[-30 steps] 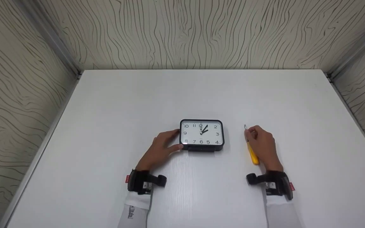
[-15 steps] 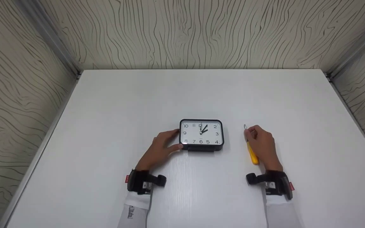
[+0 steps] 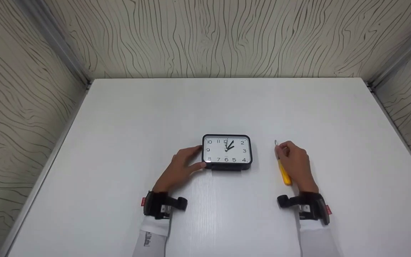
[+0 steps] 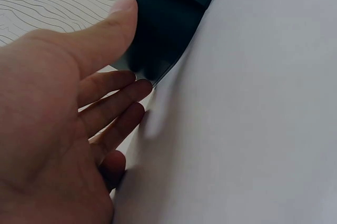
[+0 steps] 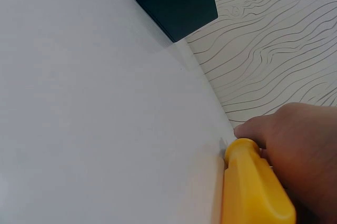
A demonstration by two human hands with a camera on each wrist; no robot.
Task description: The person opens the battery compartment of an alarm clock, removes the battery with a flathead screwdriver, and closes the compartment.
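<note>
A black-framed rectangular alarm clock (image 3: 227,152) sits on the white table, its white dial facing the head camera. My left hand (image 3: 178,168) holds it by the left end, thumb at the lower left corner and fingers at the side. The left wrist view shows this hand (image 4: 68,108) with the fingertips against the clock's dark casing (image 4: 163,18). To the clock's right, my right hand (image 3: 294,162) pinches a slim tool with a yellow handle (image 3: 284,175) and a thin metal tip (image 3: 276,142). In the right wrist view the yellow handle (image 5: 253,187) lies beneath the hand (image 5: 303,150).
Both hands rest low over the white table (image 3: 141,110). Wood-grain panels (image 3: 205,39) rise behind the table and on both sides. Black wrist straps with camera mounts (image 3: 303,207) circle both wrists, over white sleeves.
</note>
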